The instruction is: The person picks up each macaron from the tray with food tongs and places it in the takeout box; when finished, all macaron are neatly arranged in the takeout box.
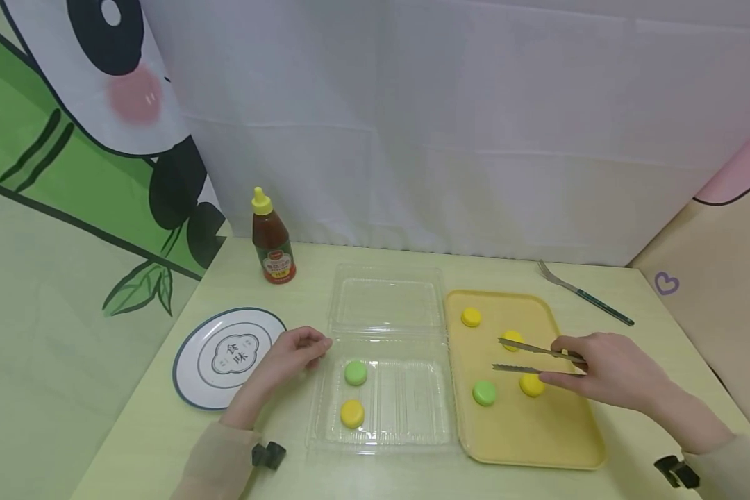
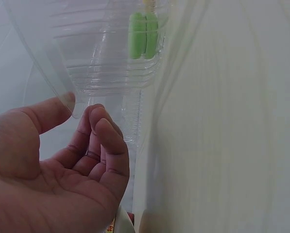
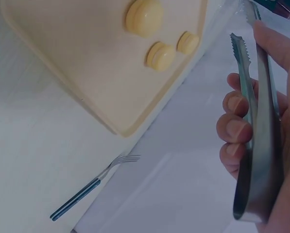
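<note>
In the clear plastic clamshell box (image 1: 412, 403), laid open with its lid toward the worktop's (image 1: 312, 479) far edge, two macarons are held near the base's left edge: one green macaron (image 1: 355, 373) and, nearer the near edge, one yellow macaron (image 1: 352, 414). Four are carried on the yellow tray (image 1: 525, 441) just beside it: a second green macaron (image 1: 484, 393) by the left edge, and three yellow ones, the first (image 1: 471, 317) at the far-left corner, the others partly covered by tongs. Six macarons are counted in all.

The single pair of metal tongs (image 3: 264, 165) is grasped by the right hand (image 1: 619, 368) above the tray, its arms spread with nothing between the tips. The tips are pointed toward the tray's left edge, the long axis lying roughly along its near edge.

The left hand (image 1: 295, 354) is placed at the box's left edge, fingers bent; whether the plastic is pinched cannot be told.

One plate (image 1: 200, 354) is set by the worktop's left edge, one sauce bottle (image 1: 275, 250) near the far-left corner, and one fork (image 1: 603, 305) near the far-right corner.
</note>
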The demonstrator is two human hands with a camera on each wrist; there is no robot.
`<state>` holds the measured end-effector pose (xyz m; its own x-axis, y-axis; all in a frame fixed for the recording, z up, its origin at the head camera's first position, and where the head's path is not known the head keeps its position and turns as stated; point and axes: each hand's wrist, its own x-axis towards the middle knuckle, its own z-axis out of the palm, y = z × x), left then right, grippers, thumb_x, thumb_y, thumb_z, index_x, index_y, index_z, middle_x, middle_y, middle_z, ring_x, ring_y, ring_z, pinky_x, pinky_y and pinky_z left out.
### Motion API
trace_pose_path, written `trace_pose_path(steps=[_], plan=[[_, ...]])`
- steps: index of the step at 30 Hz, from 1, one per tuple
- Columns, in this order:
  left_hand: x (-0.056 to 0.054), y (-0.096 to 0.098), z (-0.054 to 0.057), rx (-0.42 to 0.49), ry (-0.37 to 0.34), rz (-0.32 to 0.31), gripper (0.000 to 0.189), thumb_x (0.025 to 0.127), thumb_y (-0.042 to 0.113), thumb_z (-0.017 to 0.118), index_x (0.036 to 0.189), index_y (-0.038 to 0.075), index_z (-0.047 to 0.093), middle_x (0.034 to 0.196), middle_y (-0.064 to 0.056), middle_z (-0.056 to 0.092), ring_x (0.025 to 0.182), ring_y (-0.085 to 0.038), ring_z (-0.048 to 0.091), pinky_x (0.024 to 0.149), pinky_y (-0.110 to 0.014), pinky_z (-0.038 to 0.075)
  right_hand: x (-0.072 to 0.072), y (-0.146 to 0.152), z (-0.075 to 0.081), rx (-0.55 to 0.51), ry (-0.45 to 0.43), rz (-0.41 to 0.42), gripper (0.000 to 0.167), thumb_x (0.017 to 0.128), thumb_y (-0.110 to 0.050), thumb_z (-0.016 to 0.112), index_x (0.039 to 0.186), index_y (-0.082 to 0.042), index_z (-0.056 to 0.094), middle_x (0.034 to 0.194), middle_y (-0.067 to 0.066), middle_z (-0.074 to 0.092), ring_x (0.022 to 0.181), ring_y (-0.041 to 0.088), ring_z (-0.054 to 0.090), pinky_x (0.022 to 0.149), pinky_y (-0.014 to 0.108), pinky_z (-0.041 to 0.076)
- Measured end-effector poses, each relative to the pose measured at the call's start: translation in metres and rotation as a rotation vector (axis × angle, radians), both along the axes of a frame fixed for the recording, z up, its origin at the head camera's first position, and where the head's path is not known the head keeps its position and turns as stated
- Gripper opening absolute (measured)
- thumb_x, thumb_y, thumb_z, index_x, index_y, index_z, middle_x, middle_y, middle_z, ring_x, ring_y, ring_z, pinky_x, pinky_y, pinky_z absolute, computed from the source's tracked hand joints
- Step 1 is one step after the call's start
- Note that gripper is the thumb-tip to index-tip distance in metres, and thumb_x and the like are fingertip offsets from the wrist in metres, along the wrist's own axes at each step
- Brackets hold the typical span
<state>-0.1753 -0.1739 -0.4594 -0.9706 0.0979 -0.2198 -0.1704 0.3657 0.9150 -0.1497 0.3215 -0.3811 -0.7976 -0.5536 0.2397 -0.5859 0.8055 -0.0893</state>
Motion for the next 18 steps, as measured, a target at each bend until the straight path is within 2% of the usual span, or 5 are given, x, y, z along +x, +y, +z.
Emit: trace_pose_path(steps=[4, 13, 18], plan=[[0.001, 0.000, 0.001, -0.002, 0.002, -0.003, 0.026, 0.097, 0.028, 0.066, 0.105, 0.003, 0.067, 0.085, -0.007, 0.063, 0.075, -0.019, 0.055, 0.067, -0.031, 0.045, 0.001, 0.009, -0.005, 0.007, 0.003, -0.016, 0.029, 0.078, -0.051, 0.082, 0.085, -0.030, 0.063, 0.056, -0.023, 0.025, 0.051, -0.006, 0.023, 0.048, 0.018, 0.021], [0.002, 0.000, 0.001, 0.004, 0.006, -0.005, 0.027, 0.097, 0.028, 0.066, 0.106, 0.003, 0.067, 0.085, -0.007, 0.063, 0.075, -0.019, 0.055, 0.067, -0.031, 0.046, 0.007, 0.024, -0.014, 0.040, 0.001, -0.036, 0.030, 0.077, -0.051, 0.082, 0.084, -0.033, 0.059, 0.058, -0.023, 0.023, 0.052, -0.005, 0.022, 0.049, 0.019, 0.019], [0.002, 0.000, 0.002, 0.000, 0.002, -0.006, 0.028, 0.097, 0.030, 0.066, 0.106, 0.004, 0.067, 0.085, -0.007, 0.063, 0.076, -0.019, 0.055, 0.067, -0.031, 0.046, 0.011, 0.031, -0.018, 0.049, 0.000, -0.040, 0.029, 0.076, -0.049, 0.083, 0.084, -0.030, 0.062, 0.058, -0.024, 0.024, 0.053, -0.006, 0.022, 0.048, 0.019, 0.019]])
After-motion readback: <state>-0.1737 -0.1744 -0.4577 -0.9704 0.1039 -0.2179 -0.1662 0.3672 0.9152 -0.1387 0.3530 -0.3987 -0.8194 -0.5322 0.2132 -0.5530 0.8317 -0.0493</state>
